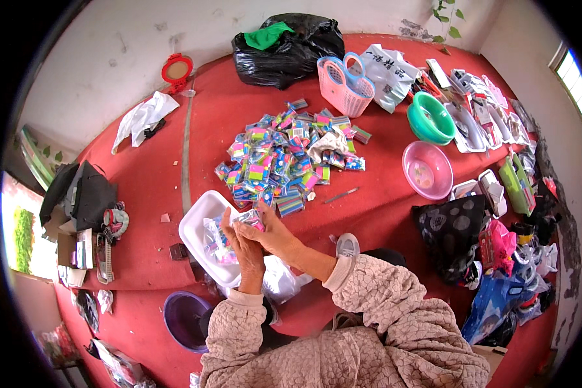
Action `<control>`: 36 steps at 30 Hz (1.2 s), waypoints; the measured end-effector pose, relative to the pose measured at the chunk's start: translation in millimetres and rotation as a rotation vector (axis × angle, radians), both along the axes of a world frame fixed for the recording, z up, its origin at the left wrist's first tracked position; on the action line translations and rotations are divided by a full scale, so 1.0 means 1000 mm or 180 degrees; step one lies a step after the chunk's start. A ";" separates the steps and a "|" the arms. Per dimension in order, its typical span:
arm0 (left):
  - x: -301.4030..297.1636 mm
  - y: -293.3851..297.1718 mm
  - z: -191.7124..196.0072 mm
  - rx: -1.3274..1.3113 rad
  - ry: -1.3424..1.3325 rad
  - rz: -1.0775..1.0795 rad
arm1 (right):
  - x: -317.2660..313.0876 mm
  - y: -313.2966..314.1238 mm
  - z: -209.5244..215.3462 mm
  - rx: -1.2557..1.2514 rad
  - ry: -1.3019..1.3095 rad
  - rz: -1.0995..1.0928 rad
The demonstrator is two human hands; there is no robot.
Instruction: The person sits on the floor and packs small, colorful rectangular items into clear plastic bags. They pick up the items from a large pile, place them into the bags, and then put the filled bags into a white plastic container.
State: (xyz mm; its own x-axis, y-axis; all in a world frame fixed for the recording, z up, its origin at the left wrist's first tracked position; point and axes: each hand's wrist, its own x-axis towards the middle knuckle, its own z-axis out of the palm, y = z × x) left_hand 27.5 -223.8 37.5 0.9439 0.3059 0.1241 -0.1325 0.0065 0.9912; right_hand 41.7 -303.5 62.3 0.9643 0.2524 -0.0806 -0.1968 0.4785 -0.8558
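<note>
My left hand point(244, 253) and my right hand point(279, 237) meet over the right side of a white plastic basin point(193, 223). Between their fingers is a small clear packet point(248, 218) with pink in it; my right fingers and thumb close round it, and my left fingers press together against its near side. The hands partly hide it. Inside the basin lie clear packets point(215, 240) with colourful contents. Just beyond, on the red floor covering, is a heap of small packets point(265, 169) in blue, pink and green, with a crumpled whitish cloth point(328, 143) on top.
A pen-like stick point(341, 195) lies right of the heap. Behind stand a black bag point(291, 55) and a pink basket point(344, 90). Green point(430, 118) and pink basins point(427, 169) sit to the right, a purple basin point(186, 321) near left. A white plastic bag point(280, 278) lies below my hands.
</note>
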 end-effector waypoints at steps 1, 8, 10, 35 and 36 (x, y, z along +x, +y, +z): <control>0.001 0.003 -0.003 -0.0137 0.0028 0.0029 | 0.002 -0.001 0.001 -0.0087 0.0066 0.0254; -0.001 0.006 -0.014 -0.1396 0.0957 -0.0231 | 0.001 0.001 -0.024 -0.1617 -0.0062 0.0086; -0.001 -0.002 -0.034 -0.1366 0.0848 -0.0468 | 0.012 -0.012 -0.079 -0.1659 -0.0492 -0.0102; 0.083 0.217 -0.140 0.3360 0.0778 0.0771 | 0.047 -0.014 -0.018 -0.0135 0.1431 -0.0171; 0.080 0.225 -0.135 0.1204 0.1409 0.0300 | 0.052 -0.011 -0.024 -0.0086 0.1447 -0.0191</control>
